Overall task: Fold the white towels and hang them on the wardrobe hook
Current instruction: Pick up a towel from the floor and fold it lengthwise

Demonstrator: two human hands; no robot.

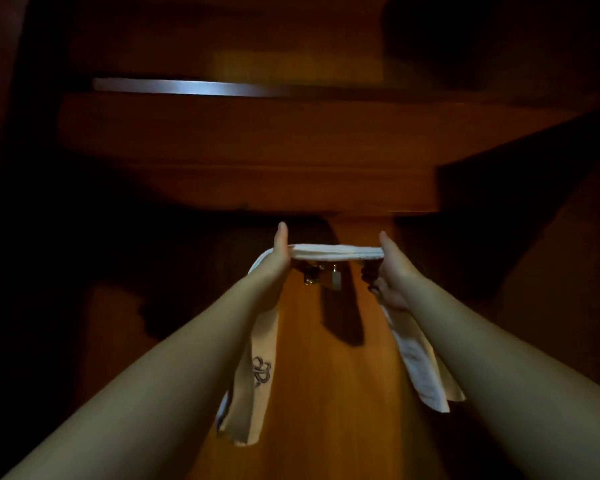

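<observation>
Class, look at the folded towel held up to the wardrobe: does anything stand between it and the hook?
Nothing visible does. The white towel is stretched between the left hand and right hand, just above the metal hook on the wooden panel.

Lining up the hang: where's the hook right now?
Head view, centre: the metal hook sits on the wooden panel just under the stretched white towel, between both hands.

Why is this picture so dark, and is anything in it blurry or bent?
Head view: dim warm light reaches only the middle wood panel; the corners fall to black. The white towel is the brightest thing, held by the left hand and right hand. The metal hook casts a dark shadow below it. The wide lens stretches the forearms; the towel ends look slightly soft.
</observation>
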